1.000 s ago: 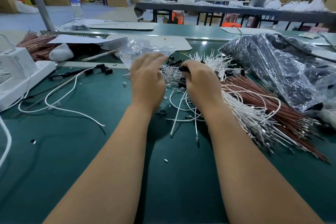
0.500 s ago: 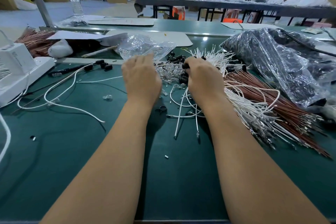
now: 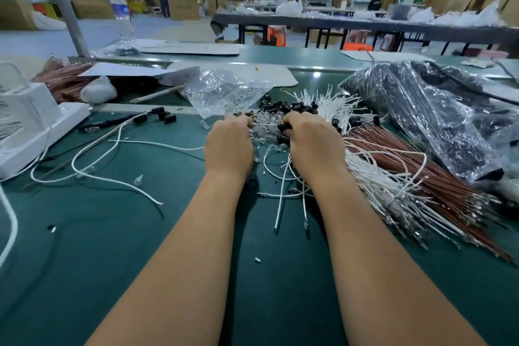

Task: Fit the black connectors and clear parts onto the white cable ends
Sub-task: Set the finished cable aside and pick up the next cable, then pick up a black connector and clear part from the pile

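Gripping a black connector [image 3: 283, 127] in the right hand [image 3: 311, 146], fingers curled round it, with the left hand [image 3: 228, 146] pinching a thin wire end [image 3: 264, 124] that spans the gap between the two grips, right over the heap of clear parts [image 3: 266, 132] and loose black connectors [image 3: 289, 108] mid-worktop. Around that, biggest first: green worktop [image 3: 112, 247], big crinkly plastic bag [image 3: 421, 115] far right, fanned bundle of white cables [image 3: 393, 194] beside brown ones [image 3: 415, 166] just right of the right hand, smaller clear bag [image 3: 222, 90] behind the left.
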Motion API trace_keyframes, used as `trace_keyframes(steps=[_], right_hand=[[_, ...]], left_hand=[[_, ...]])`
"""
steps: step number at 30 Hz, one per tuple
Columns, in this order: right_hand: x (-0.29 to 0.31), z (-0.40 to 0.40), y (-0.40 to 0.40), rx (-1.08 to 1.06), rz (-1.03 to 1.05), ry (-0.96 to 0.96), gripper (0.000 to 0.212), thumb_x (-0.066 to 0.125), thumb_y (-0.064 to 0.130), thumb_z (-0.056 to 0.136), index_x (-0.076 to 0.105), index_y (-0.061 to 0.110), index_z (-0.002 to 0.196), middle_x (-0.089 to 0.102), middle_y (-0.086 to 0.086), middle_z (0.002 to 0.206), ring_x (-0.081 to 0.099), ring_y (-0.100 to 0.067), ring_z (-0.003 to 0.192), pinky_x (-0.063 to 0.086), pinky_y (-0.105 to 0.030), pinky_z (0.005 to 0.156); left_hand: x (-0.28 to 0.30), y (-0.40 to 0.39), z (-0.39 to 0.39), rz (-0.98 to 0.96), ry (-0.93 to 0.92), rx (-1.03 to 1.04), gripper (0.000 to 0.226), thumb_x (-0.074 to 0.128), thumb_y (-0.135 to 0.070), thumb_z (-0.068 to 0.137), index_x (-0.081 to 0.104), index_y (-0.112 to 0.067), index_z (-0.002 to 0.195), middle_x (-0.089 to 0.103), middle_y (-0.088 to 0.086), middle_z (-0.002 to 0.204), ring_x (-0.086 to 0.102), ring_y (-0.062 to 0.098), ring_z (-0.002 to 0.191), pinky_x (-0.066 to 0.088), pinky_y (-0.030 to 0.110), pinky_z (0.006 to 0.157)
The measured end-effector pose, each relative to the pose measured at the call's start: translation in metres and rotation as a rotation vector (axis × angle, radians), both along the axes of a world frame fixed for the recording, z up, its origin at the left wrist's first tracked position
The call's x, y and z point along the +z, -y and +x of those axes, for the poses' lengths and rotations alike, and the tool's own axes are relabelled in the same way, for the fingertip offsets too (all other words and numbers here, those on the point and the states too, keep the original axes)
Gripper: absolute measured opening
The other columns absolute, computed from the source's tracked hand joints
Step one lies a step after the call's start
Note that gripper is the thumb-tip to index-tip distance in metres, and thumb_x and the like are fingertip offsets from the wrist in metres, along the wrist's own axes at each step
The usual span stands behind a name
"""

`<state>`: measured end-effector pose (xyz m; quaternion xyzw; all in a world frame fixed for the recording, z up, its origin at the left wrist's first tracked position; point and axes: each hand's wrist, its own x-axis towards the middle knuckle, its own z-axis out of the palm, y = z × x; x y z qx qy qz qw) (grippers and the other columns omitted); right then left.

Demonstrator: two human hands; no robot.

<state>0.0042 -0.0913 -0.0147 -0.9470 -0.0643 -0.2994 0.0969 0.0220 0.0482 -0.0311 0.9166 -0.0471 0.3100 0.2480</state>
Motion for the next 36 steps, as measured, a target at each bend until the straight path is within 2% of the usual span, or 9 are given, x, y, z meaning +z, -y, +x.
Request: trace_keyframes(steps=[7,12,16,20,23,27,31,33,36], right_hand=[[-0.001,-0.002,0.003,-0.049,0.006,0.022,0.021,0.053,0.014,0.097,0.062,0.024,0.112,0.066,0.003,0.094,0.058,-0.018,0.089,0.032,-0.034,0.083],[0.003,-0.004,-0.001,0.022,0.025,0.022,0.025,0.052,0.013,0.097,0.065,0.025,0.114,0.069,0.003,0.094,0.059,-0.018,0.086,0.028,-0.029,0.077],[0.004,-0.006,-0.005,0.155,0.099,0.036,0.024,0.054,0.019,0.097,0.065,0.026,0.118,0.07,0.001,0.099,0.062,-0.022,0.092,0.034,-0.03,0.078],[0.003,-0.007,-0.004,0.065,0.085,0.051,0.036,0.06,0.017,0.093,0.055,0.025,0.128,0.069,0.001,0.099,0.062,-0.021,0.091,0.035,-0.032,0.082],[0.001,-0.004,0.001,-0.069,0.089,0.083,0.028,0.058,0.01,0.092,0.063,0.025,0.115,0.07,0.006,0.095,0.06,-0.016,0.087,0.028,-0.033,0.087],[0.001,-0.004,0.004,-0.171,0.117,0.11,0.008,0.065,0.029,0.09,0.069,0.026,0.096,0.069,0.007,0.088,0.06,-0.019,0.094,0.025,-0.04,0.1],[0.001,-0.005,0.005,-0.247,0.169,0.065,0.017,0.07,0.036,0.084,0.068,0.025,0.096,0.059,0.005,0.09,0.054,-0.02,0.097,0.027,-0.04,0.096],[0.003,-0.006,0.006,-0.233,0.192,0.033,0.017,0.069,0.029,0.084,0.067,0.025,0.1,0.056,0.004,0.09,0.051,-0.019,0.092,0.027,-0.035,0.085],[0.007,-0.007,0.005,-0.12,0.22,-0.09,0.03,0.061,0.014,0.081,0.067,0.029,0.105,0.066,0.004,0.092,0.056,-0.021,0.097,0.03,-0.036,0.086]], left_hand=[[-0.002,-0.006,-0.001,-0.021,-0.018,0.043,0.034,0.041,0.008,0.082,0.065,-0.007,0.101,0.065,0.015,0.099,0.053,0.031,0.089,0.036,0.034,0.068],[0.006,0.0,-0.008,-0.027,0.105,-0.217,0.028,0.055,-0.007,0.091,0.068,-0.013,0.115,0.069,0.008,0.109,0.058,0.028,0.102,0.041,0.031,0.086],[0.01,0.009,-0.015,-0.303,0.041,-0.333,0.016,0.06,-0.011,0.091,0.07,-0.008,0.103,0.071,0.007,0.095,0.063,0.022,0.089,0.049,0.032,0.082],[0.01,0.006,-0.013,-0.44,-0.048,-0.341,0.01,0.066,-0.01,0.088,0.071,-0.008,0.096,0.067,0.001,0.079,0.057,0.005,0.069,0.045,0.018,0.067],[0.009,0.003,-0.011,-0.413,-0.101,-0.348,0.01,0.069,-0.009,0.086,0.074,-0.008,0.094,0.067,0.0,0.077,0.055,0.005,0.066,0.044,0.019,0.066],[0.008,-0.002,-0.008,-0.473,-0.167,-0.364,0.006,0.07,-0.012,0.085,0.075,-0.012,0.089,0.062,-0.01,0.065,0.05,-0.008,0.051,0.036,0.005,0.055],[0.01,-0.006,-0.006,-0.612,-0.196,-0.343,0.005,0.072,-0.01,0.083,0.074,-0.009,0.088,0.064,0.0,0.068,0.053,0.006,0.059,0.043,0.015,0.06],[0.009,-0.006,-0.005,-0.65,-0.201,-0.341,0.004,0.073,-0.01,0.082,0.073,-0.013,0.083,0.065,0.004,0.07,0.054,0.012,0.063,0.045,0.021,0.063],[0.008,-0.012,-0.002,-0.693,-0.175,-0.284,0.007,0.072,-0.011,0.083,0.071,-0.017,0.079,0.064,0.003,0.067,0.052,0.013,0.061,0.045,0.022,0.061]])
